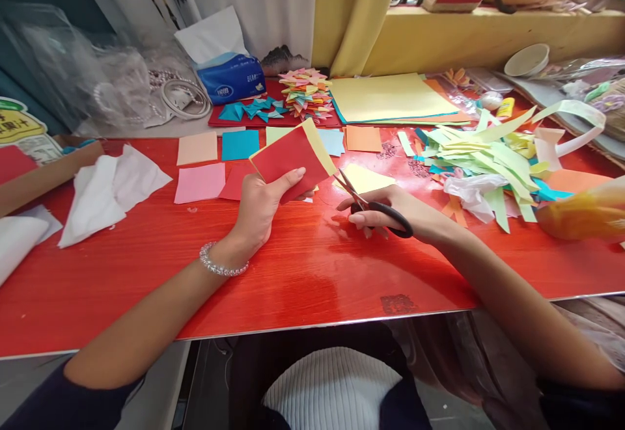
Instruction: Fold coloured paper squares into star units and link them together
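Observation:
My left hand [261, 205] grips red paper [295, 160] with a yellow sheet showing along its edges, held tilted above the table. In my right hand [390, 209] is a pair of scissors [364, 203] with black handles, its blade tips close to the paper's right corner. Whether the blades touch the paper I cannot tell. Cut squares lie around: pink [199, 183], peach [196, 148], blue [240, 145] and orange [363, 138]. A pale yellow piece [366, 177] rests behind the scissors, and a red square [237, 181] is partly hidden by my left hand.
Paper strips and scraps [488, 153] are heaped at the right, near a yellow-orange container [586, 212]. At the back stand a blue tissue pack [229, 79], folded paper pieces [306, 95] and yellow sheets [390, 97]. Crumpled white tissue [105, 189] and a cardboard box [53, 176] lie left.

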`<state>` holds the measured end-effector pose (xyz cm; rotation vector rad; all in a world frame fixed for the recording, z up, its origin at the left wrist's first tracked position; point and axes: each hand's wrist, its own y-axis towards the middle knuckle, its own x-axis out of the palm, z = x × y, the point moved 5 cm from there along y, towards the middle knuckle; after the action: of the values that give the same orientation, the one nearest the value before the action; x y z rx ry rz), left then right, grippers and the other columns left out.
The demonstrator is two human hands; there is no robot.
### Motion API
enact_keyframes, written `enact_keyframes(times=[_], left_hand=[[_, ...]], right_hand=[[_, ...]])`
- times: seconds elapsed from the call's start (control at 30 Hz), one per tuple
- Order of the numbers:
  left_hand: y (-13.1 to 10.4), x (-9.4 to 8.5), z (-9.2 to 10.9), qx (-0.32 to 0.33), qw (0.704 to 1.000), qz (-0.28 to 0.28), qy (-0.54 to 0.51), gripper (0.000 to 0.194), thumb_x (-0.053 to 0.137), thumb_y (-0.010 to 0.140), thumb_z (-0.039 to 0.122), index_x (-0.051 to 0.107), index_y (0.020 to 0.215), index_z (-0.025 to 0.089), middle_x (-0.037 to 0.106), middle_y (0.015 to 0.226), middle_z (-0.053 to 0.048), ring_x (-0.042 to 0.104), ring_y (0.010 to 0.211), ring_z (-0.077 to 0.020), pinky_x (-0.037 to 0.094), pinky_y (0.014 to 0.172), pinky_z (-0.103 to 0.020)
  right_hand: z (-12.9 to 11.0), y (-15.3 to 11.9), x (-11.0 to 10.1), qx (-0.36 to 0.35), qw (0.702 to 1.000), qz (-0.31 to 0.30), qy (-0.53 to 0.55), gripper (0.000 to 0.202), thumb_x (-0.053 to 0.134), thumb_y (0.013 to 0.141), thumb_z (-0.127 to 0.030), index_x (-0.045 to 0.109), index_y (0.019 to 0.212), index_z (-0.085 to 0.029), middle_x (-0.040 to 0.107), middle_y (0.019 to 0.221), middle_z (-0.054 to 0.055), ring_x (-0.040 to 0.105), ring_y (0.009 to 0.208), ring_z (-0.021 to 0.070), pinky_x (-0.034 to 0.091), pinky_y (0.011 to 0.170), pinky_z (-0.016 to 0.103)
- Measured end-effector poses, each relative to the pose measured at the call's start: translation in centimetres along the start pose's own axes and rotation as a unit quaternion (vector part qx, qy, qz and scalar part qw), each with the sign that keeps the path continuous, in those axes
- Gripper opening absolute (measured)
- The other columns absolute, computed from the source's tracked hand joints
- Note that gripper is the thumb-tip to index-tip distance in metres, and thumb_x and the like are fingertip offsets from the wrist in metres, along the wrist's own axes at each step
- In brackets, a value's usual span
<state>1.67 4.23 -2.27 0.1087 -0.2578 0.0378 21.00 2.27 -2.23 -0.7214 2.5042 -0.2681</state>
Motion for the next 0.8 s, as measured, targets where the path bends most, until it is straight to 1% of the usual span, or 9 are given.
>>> enact_keyframes(times=[0.07,0.13,0.3,0.5,0.8], left_hand=[[-0.1,0.0,0.1,0.003,1.000,0.003,-0.004,0.021,0.076,0.067,0.031,0.069,0.077,0.014,0.073,0.084,-0.005,0.071,0.076,-0.0227,0.063,0.067,-0.034],[-0.2,0.0,0.2,0.003,1.000,0.009,-0.002,0.021,0.076,0.067,0.031,0.069,0.078,0.014,0.073,0.083,-0.005,0.072,0.076,-0.0230,0.062,0.068,-0.034],[-0.4,0.0,0.4,0.003,1.000,0.025,0.000,0.024,0.077,0.066,0.033,0.069,0.077,0.014,0.073,0.083,-0.006,0.072,0.081,-0.0259,0.062,0.072,-0.036],[-0.8,0.7,0.2,-0.003,1.000,-0.011,-0.008,0.021,0.077,0.066,0.032,0.070,0.077,0.015,0.073,0.090,-0.005,0.069,0.089,-0.0246,0.062,0.070,-0.033],[-1.2,0.9,0.1,-0.001,1.000,-0.009,0.014,0.021,0.075,0.069,0.034,0.071,0.081,0.017,0.071,0.088,-0.002,0.068,0.084,-0.0217,0.061,0.068,-0.032]], right_hand=[[0.1,0.1,0.2,0.004,1.000,-0.001,-0.007,0.054,0.066,0.076,-0.054,0.066,0.113,-0.015,0.061,0.062,0.002,0.051,0.053,0.0102,0.036,0.048,0.022],[0.0,0.0,0.2,0.001,1.000,0.001,-0.010,0.055,0.066,0.077,-0.054,0.066,0.114,-0.014,0.060,0.061,0.001,0.050,0.053,0.0101,0.035,0.047,0.022],[-0.1,-0.2,0.3,-0.002,1.000,0.001,-0.011,0.055,0.066,0.077,-0.054,0.067,0.114,-0.013,0.059,0.063,0.002,0.049,0.055,0.0103,0.035,0.049,0.022],[-0.5,-0.3,0.6,-0.031,0.999,0.009,0.011,0.052,0.066,0.076,-0.053,0.067,0.111,-0.014,0.058,0.062,0.001,0.046,0.054,0.0101,0.032,0.048,0.023],[-0.5,-0.4,0.7,-0.027,0.999,0.017,0.033,0.044,0.068,0.076,-0.048,0.068,0.105,-0.015,0.054,0.058,-0.001,0.043,0.051,0.0096,0.029,0.047,0.024]])
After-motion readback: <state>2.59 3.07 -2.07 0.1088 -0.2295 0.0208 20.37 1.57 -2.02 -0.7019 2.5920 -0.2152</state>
